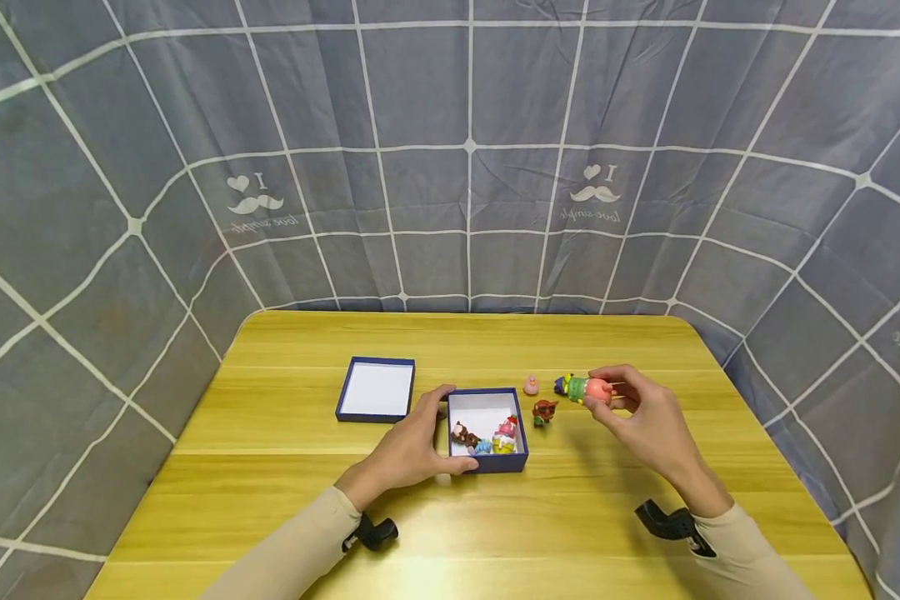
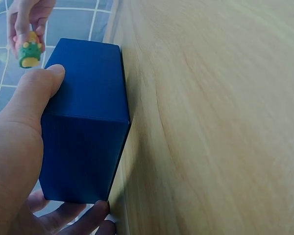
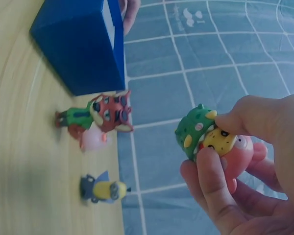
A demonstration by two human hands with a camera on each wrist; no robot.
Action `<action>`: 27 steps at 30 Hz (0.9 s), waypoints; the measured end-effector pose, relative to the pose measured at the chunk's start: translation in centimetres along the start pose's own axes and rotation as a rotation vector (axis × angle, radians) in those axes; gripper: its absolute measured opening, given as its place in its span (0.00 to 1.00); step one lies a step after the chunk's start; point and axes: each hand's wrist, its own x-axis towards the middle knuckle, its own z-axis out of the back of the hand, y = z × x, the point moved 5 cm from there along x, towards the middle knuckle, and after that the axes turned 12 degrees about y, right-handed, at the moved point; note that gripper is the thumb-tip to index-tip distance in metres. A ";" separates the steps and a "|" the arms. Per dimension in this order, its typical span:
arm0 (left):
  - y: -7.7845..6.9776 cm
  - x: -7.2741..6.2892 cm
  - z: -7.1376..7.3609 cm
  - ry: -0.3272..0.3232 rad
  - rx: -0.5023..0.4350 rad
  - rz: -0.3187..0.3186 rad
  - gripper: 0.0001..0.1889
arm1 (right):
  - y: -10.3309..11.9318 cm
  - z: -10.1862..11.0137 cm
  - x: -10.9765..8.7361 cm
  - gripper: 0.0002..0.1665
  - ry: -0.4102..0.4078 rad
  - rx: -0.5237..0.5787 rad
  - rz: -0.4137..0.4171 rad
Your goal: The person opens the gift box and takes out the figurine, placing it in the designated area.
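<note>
A dark blue square box (image 1: 487, 465) stands without its lid, with several small toy figures (image 1: 504, 442) inside. My left hand (image 1: 412, 437) grips its left side, thumb on the near wall and fingers around the far left corner. My right hand (image 1: 648, 425) pinches a toy figure (image 3: 201, 134) between thumb and fingers, above the table right of the box. That figure has a pink head, a yellow face and a green dotted part. Beside the box stand a fox figure (image 3: 108, 112) in green, a small pink figure (image 1: 531, 385) and a yellow minion figure (image 3: 107, 190).
The box lid (image 1: 375, 392) lies inside up on the wooden table (image 1: 285, 467), left of the box. A grey curtain (image 1: 420, 192) with white grid lines hangs behind the table and along both sides.
</note>
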 end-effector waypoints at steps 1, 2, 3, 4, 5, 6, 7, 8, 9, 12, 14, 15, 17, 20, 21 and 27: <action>0.0 0.0 0.0 -0.001 0.000 -0.003 0.68 | -0.2 0.1 0.0 0.20 -0.003 -0.013 -0.009; 0.0 0.1 0.1 -0.004 0.001 -0.006 0.68 | -0.4 0.1 0.1 0.20 -0.007 -0.024 -0.015; 0.0 0.1 0.1 -0.003 -0.002 -0.004 0.68 | -0.6 0.1 0.1 0.20 -0.009 -0.036 -0.020; -0.1 0.2 0.2 -0.007 0.001 -0.010 0.68 | -0.8 0.1 0.2 0.20 -0.009 -0.042 -0.023; -0.1 0.2 0.2 -0.008 0.001 -0.010 0.68 | -1.0 0.1 0.2 0.20 -0.009 -0.053 -0.024; -0.1 0.2 0.2 -0.006 0.000 -0.008 0.68 | -1.2 0.0 0.2 0.20 -0.007 -0.061 -0.024; 0.0 0.2 0.2 -0.004 0.000 -0.005 0.68 | -1.3 -0.1 0.2 0.21 -0.003 -0.075 -0.025; 0.0 0.1 0.2 -0.002 0.003 -0.002 0.68 | -1.5 -0.2 0.2 0.21 0.003 -0.085 -0.027; 0.0 0.1 0.1 -0.001 0.006 -0.004 0.68 | -1.6 -0.3 0.2 0.21 0.009 -0.098 -0.029; 0.0 0.1 0.1 -0.007 0.004 -0.003 0.68 | -1.8 -0.6 0.2 0.22 0.026 -0.125 -0.034; 0.0 0.1 0.1 -0.014 0.002 -0.009 0.67 | -2.0 -0.9 0.2 0.22 0.034 -0.132 -0.035; -0.1 0.1 0.1 -0.018 -0.002 -0.010 0.67 | -2.0 -1.0 0.3 0.22 0.038 -0.139 -0.031; 0.0 0.0 0.0 -0.017 -0.006 -0.001 0.67 | -2.1 -1.2 0.3 0.22 0.055 -0.153 -0.026; -0.1 0.0 -0.1 -0.009 -0.003 0.006 0.67 | -2.4 -1.5 0.3 0.23 0.084 -0.178 -0.032; -0.1 0.0 -0.1 -0.010 -0.002 0.006 0.67 | -2.4 -1.6 0.3 0.23 0.091 -0.187 -0.036; -0.1 0.1 0.2 -0.016 0.009 0.000 0.68 | -3.1 -1.9 0.5 0.23 0.128 -0.214 -0.057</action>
